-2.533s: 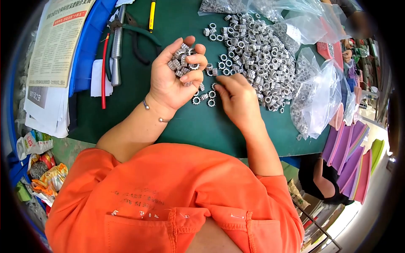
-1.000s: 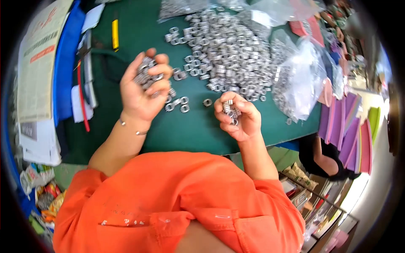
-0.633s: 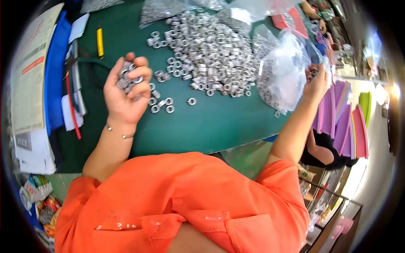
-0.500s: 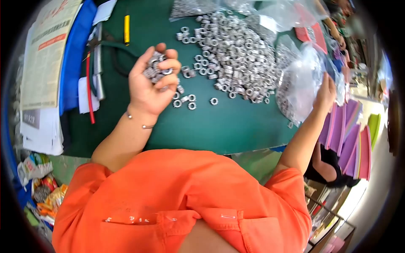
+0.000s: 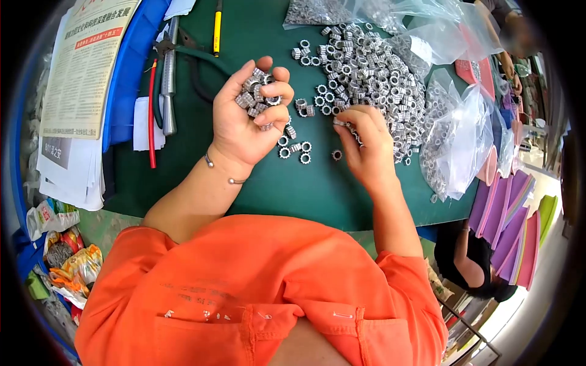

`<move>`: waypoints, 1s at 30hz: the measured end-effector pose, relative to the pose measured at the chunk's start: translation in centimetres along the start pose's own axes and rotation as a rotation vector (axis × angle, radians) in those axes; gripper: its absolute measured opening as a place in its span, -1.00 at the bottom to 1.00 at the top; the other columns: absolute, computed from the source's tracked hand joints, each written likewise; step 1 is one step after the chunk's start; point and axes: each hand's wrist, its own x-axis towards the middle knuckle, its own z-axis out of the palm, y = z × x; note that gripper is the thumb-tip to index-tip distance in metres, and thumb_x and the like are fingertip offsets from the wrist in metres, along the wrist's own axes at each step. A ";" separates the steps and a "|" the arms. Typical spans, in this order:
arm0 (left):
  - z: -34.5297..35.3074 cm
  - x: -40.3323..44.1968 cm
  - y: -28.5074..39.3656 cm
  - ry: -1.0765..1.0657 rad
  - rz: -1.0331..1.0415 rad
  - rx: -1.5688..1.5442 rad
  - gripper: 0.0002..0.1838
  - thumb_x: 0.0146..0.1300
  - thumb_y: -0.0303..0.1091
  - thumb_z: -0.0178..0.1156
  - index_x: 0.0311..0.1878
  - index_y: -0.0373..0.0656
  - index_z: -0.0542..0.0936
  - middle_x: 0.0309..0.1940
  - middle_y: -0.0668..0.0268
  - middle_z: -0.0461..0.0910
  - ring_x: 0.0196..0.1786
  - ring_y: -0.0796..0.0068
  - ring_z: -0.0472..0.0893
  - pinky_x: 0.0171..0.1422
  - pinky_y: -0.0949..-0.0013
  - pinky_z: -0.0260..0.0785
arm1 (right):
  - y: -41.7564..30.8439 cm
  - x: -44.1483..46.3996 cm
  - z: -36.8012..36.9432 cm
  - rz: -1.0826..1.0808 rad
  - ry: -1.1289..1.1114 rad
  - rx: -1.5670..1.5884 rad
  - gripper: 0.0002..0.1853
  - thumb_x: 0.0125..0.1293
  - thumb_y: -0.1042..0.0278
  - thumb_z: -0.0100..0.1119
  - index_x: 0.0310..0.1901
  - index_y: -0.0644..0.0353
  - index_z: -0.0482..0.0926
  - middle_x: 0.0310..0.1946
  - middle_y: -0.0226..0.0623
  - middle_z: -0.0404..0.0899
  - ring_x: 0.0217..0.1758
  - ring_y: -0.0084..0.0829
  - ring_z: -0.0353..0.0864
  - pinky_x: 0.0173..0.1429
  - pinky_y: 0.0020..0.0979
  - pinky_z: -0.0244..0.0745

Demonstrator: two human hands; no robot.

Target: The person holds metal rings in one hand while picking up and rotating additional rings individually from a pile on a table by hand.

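Note:
My left hand (image 5: 244,122), palm up with curled fingers, holds a clump of small toothed metal rings (image 5: 255,97) above the table. To its right, my right hand (image 5: 369,143) pinches a metal ring (image 5: 340,122) between thumb and fingers at the lower left edge of a large pile of the same rings (image 5: 372,73). Several loose rings (image 5: 305,147) lie between the hands, and a single one (image 5: 336,155) rests just left of my right thumb.
Pliers (image 5: 195,52), a red rod (image 5: 152,122), a yellow pen (image 5: 217,30) and a newspaper (image 5: 82,73) lie on the left of the green table (image 5: 293,195). Plastic bags of rings (image 5: 458,140) are on the right. Two other people are partly visible at the right.
My right hand has come back from the plastic bags at the right to the pile and now pinches a ring. My left hand still holds its clump. The view has shifted.

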 end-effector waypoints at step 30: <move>-0.4 0.3 -0.2 0.001 0.002 0.036 -0.80 0.30 -0.33 -0.02 -0.16 -0.25 0.48 -0.25 0.25 0.34 -0.34 0.59 0.39 -0.66 0.61 0.09 | 1.7 -6.2 -1.8 1.053 -0.048 1.694 -0.81 0.25 0.52 -0.11 -0.12 0.37 0.40 -0.37 0.08 0.58 -0.45 -0.27 0.64 -0.35 -0.37 0.61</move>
